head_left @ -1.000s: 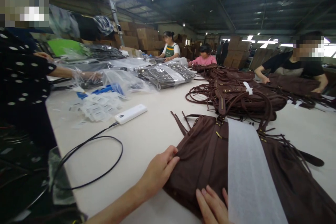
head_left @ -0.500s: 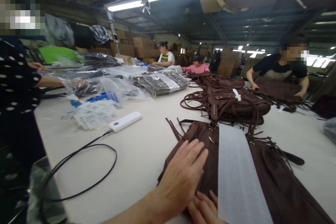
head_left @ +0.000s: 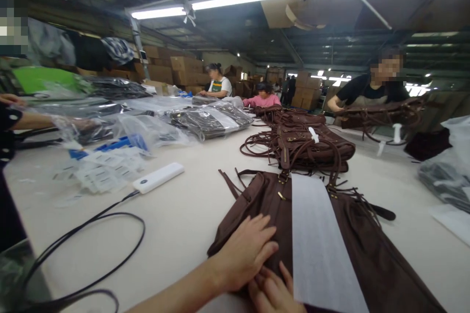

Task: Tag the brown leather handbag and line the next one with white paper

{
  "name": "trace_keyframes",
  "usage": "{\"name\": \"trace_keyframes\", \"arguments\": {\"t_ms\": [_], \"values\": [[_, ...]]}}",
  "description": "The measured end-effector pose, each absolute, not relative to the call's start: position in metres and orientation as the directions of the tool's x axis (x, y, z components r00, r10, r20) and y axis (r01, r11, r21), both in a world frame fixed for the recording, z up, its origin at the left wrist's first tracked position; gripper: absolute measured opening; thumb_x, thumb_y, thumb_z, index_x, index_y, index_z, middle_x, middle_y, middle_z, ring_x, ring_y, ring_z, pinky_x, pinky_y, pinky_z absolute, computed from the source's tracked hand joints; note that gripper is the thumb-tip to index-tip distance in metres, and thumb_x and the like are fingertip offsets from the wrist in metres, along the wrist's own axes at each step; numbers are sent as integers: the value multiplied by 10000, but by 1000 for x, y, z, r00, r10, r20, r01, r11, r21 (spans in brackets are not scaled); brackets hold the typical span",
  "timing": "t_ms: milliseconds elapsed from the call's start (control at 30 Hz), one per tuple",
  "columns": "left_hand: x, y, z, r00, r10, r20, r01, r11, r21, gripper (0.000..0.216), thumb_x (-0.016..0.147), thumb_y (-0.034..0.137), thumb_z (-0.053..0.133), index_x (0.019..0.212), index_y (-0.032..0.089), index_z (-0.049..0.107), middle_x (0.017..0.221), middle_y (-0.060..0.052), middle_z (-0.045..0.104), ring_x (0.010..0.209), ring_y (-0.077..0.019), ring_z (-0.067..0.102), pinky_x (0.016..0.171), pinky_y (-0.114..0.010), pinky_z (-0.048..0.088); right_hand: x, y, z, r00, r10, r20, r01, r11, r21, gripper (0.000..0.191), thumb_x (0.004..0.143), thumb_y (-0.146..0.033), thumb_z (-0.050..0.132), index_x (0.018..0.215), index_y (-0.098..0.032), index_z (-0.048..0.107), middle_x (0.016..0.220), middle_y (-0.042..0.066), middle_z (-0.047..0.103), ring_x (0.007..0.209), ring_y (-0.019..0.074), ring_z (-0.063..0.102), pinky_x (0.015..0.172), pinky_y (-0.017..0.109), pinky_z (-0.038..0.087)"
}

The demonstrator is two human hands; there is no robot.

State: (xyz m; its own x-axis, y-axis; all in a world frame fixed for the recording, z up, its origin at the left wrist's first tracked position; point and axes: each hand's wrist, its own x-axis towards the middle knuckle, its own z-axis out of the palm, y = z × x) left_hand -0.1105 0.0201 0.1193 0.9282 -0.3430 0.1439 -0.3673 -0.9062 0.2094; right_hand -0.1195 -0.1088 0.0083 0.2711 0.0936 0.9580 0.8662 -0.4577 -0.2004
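Observation:
A dark brown handbag [head_left: 270, 195] lies flat on the white table in front of me, with a strip of white paper [head_left: 323, 244] running down its middle. My left hand [head_left: 246, 249] rests on the bag's left part, fingers stretched out and palm down. Just below it, my right hand [head_left: 273, 291] touches the bag near the bottom of the view, left of the paper strip. Its fingers are extended and apart, though the lower part of the hand is cut off. The bag's handles reach away from me towards other bags.
More brown bags [head_left: 312, 144] are stacked beyond mine. To the left are a white power bank [head_left: 158, 177] with a black cable, small labels [head_left: 106, 168] and plastic-wrapped bags [head_left: 211, 120]. A co-worker [head_left: 378, 80] across the table holds a brown bag; another person's arm [head_left: 44, 121] is at left.
My view has turned slightly right. My left hand has slid a little towards me on the bag. The co-worker across the table has raised a brown bag off the table.

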Motion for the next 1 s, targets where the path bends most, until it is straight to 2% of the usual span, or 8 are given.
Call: {"name": "trace_keyframes", "arguments": {"t_ms": [100, 300, 433, 567, 667, 767, 900, 1000], "values": [[-105, 19, 113, 872, -379, 309, -458, -855, 244, 491, 980, 375, 394, 1444, 216, 373, 1522, -110, 364, 1415, -267, 294, 1166, -557, 208, -127, -119, 13, 357, 210, 910, 879, -405, -251, 373, 991, -228, 343, 981, -226, 715, 826, 4, 743, 948, 128, 687, 1165, 335, 272], [-100, 24, 94, 924, -326, 200, -378, -859, 346, 407, 948, 332, 466, 1334, 210, 507, 1397, -94, 523, 1309, -261, 443, 1135, -505, 299, -130, -127, 7, 419, 297, 858, 885, -344, -313, 365, 995, -221, 326, 1033, -211, 689, 929, 14, 738, 1043, 140, 647, 1196, 348, 189], [-86, 3, 121, 929, -278, 245, -359, -840, 407, 300, 981, 331, 368, 987, 187, 631, 1076, -79, 665, 1030, -217, 588, 959, -391, 441, -132, -132, 7, 447, 361, 819, 880, -343, -328, 367, 989, -203, 309, 1080, -200, 664, 944, 38, 722, 1085, 154, 625, 1195, 364, 194], [-75, -20, 117, 912, -259, 319, -400, -736, 546, 301, 966, 301, 368, 733, 183, 517, 775, -22, 592, 754, -151, 544, 738, -280, 447, -133, -136, 15, 477, 410, 777, 868, -357, -345, 384, 961, -145, 293, 1105, -200, 645, 929, 59, 704, 1050, 172, 638, 1142, 414, 329], [-74, -26, 97, 900, -310, 306, -435, -669, 603, 219, 917, 242, 448, 708, 186, 487, 693, 16, 543, 655, -119, 502, 636, -233, 420, -131, -138, 23, 444, 461, 769, 888, -340, -309, 399, 954, -154, 277, 1144, -171, 627, 919, 76, 697, 1040, 189, 636, 1102, 435, 395], [-75, -24, 84, 902, -315, 295, -431, -639, 637, 75, 881, 175, 479, 942, 193, 518, 778, 25, 568, 676, -113, 517, 646, -224, 438, -129, -143, 33, 400, 486, 777, 907, -331, -260, 388, 958, -159, 289, 1161, -149, 620, 927, 83, 703, 1042, 197, 637, 1069, 426, 438], [-76, -22, 86, 878, -364, 310, -476, -612, 631, 509, 745, 72, 560, 1220, 220, 455, 1031, -15, 601, 821, -134, 578, 777, -253, 491, -130, -143, 34, 340, 506, 793, 917, -366, -159, 357, 948, -133, 331, 1147, -138, 628, 893, 80, 719, 915, 199, 689, 935, 382, 549], [-75, -24, 90, 798, -482, 362, -603, -622, 500, 776, 650, -17, 518, 1356, 281, 398, 1456, -79, 387, 1170, -214, 521, 1001, -344, 442, -130, -135, 17, 309, 386, 869, 887, -447, -116, 349, 943, -116, 341, 1090, -157, 655, 826, 70, 726, 800, 206, 714, 838, 367, 594]]}}
